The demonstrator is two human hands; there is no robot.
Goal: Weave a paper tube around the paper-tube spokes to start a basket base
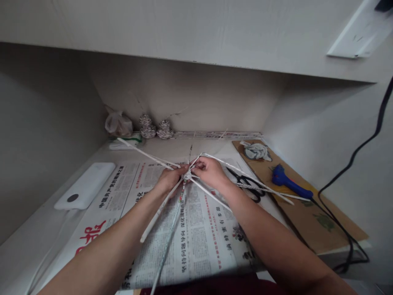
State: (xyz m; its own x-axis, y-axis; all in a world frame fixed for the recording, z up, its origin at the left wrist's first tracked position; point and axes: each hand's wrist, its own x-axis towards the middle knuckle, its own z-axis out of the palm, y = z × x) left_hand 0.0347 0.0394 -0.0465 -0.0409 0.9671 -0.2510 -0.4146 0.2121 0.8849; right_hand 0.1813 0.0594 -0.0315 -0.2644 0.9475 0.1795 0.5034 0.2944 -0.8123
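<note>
Over the spread newspaper (pixel 196 229), several rolled paper strips (pixel 211 192) fan out from a small woven centre (pixel 187 175). My left hand (pixel 172 178) pinches that centre from the left, thumb on top. On the other side my right hand (pixel 210 170) is closed, its thumb and forefinger pinching one paper strip near the centre, which bends up and away to the right. One long strip hangs toward me past the newspaper's near edge. Both fingertips partly hide the weave.
Black scissors (pixel 250 186) lie right of my right hand. A blue glue gun (pixel 290 182) and a crumpled cloth (pixel 257 151) rest on cardboard (pixel 322 213). A white power bank (pixel 86 186) sits left. Two woven gourd shapes (pixel 165 130) and a plastic bag (pixel 118 123) stand behind, under an overhanging panel (pixel 190 32).
</note>
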